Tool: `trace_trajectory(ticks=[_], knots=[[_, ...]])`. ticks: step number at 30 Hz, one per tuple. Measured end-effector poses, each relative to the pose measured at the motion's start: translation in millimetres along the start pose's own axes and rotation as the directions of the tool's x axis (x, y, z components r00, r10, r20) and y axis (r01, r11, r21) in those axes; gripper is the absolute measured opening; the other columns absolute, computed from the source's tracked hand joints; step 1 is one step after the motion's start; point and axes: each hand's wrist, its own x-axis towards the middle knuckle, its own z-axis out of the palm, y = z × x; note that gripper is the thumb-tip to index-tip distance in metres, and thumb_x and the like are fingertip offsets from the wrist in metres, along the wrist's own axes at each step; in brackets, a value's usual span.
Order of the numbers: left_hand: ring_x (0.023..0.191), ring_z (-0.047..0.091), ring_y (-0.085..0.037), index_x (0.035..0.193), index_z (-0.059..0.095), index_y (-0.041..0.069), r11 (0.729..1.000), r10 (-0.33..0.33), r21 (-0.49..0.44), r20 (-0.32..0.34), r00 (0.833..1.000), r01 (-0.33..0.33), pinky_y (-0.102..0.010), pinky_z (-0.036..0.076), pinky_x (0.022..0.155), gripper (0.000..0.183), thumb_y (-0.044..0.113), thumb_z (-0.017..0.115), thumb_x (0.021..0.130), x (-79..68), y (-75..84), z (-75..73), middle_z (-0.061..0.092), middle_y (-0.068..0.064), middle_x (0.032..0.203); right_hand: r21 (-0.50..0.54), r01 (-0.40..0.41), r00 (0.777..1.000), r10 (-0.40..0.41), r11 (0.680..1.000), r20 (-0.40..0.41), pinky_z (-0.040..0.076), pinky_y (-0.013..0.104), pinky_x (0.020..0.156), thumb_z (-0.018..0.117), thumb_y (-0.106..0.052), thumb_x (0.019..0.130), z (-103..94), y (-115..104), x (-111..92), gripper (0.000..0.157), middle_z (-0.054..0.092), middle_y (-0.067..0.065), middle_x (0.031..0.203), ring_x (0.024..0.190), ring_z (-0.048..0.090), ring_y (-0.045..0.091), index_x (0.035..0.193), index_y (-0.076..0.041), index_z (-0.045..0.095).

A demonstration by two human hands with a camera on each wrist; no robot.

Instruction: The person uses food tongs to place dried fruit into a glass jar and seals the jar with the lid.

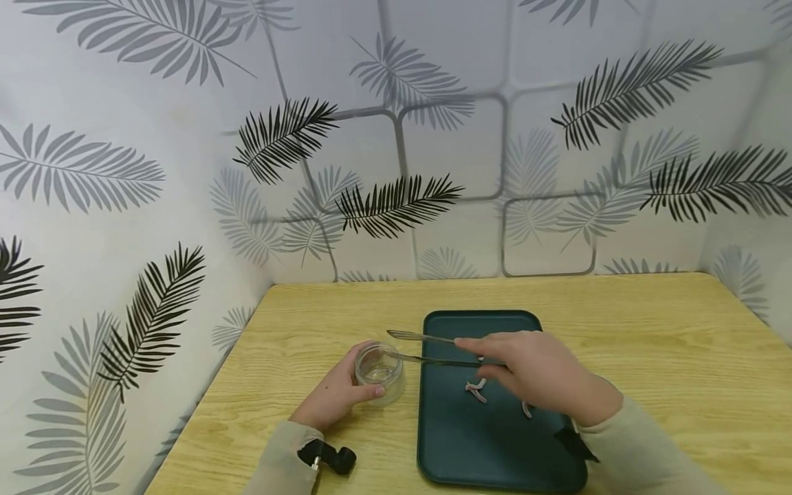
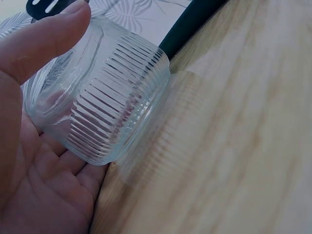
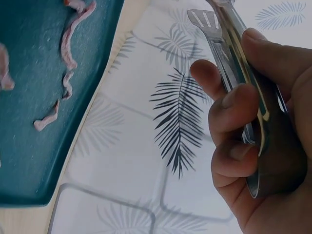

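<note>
One jar (image 2: pixel 114 95) in left hand (image 1: pixel 334 394)

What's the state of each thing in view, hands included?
jar: uncovered, upright on the table
tongs: spread, tips apart
tray: flat on the table
strips: lying on the tray, some bent
left hand: curled around the jar
right hand: gripping the tongs

Tongs (image 1: pixel 441 361) obstruct the narrow gap between jar (image 1: pixel 391 393) and tray (image 1: pixel 460 443).
</note>
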Motion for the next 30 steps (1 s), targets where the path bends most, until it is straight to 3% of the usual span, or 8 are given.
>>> trace_trajectory(ticks=[8, 17, 24, 30], knots=[[0.139, 0.043, -0.024, 0.156, 0.033, 0.021, 1.0, 0.002, 0.013, 0.002, 1.0, -0.002, -0.046, 0.033, 0.112, 0.081, 0.027, 0.08, 0.09, -1.8, 1.4, -0.1, 0.044, -0.006, 0.155, -0.002, -0.074, 0.996, 0.074, 0.997, 0.058, 0.04, 0.023, 0.054, 0.074, -0.028, 0.094, -7.1, 11.2, -13.4, 0.054, 0.07, -0.003, 0.122, 0.07, 0.056, -0.004, 0.146, -0.028, 0.058], [0.139, 0.043, -0.025, 0.155, 0.035, 0.02, 1.0, 0.01, 0.003, 0.002, 1.0, -0.01, -0.049, 0.03, 0.113, 0.08, 0.024, 0.081, 0.089, -0.8, 1.3, 0.8, 0.045, -0.007, 0.154, -0.014, -0.157, 0.982, 0.157, 0.988, 0.103, 0.043, 0.026, 0.06, 0.076, -0.027, 0.092, -10.1, 37.7, -36.7, 0.059, 0.07, -0.011, 0.111, 0.076, 0.057, -0.004, 0.147, -0.029, 0.056], [0.139, 0.044, -0.024, 0.155, 0.035, 0.021, 1.0, 0.012, 0.0, 0.007, 1.0, -0.012, -0.049, 0.03, 0.113, 0.08, 0.025, 0.081, 0.089, -0.5, 0.1, 1.1, 0.045, -0.006, 0.154, -0.038, -0.22, 0.968, 0.223, 0.975, 0.118, 0.054, 0.036, 0.069, 0.077, -0.027, 0.091, -11.6, 56.8, -57.2, 0.058, 0.072, -0.001, 0.117, 0.094, 0.07, 0.016, 0.146, -0.025, 0.058], [0.138, 0.044, -0.024, 0.155, 0.035, 0.022, 1.0, 0.008, 0.008, -0.002, 1.0, -0.008, -0.048, 0.03, 0.113, 0.08, 0.025, 0.081, 0.089, -1.3, 0.2, -0.2, 0.046, -0.005, 0.153, -0.032, -0.274, 0.949, 0.276, 0.961, 0.155, 0.054, 0.038, 0.071, 0.076, -0.026, 0.092, -12.8, 68.1, -66.3, 0.055, 0.073, -0.004, 0.109, 0.092, 0.069, 0.015, 0.144, -0.024, 0.06]])
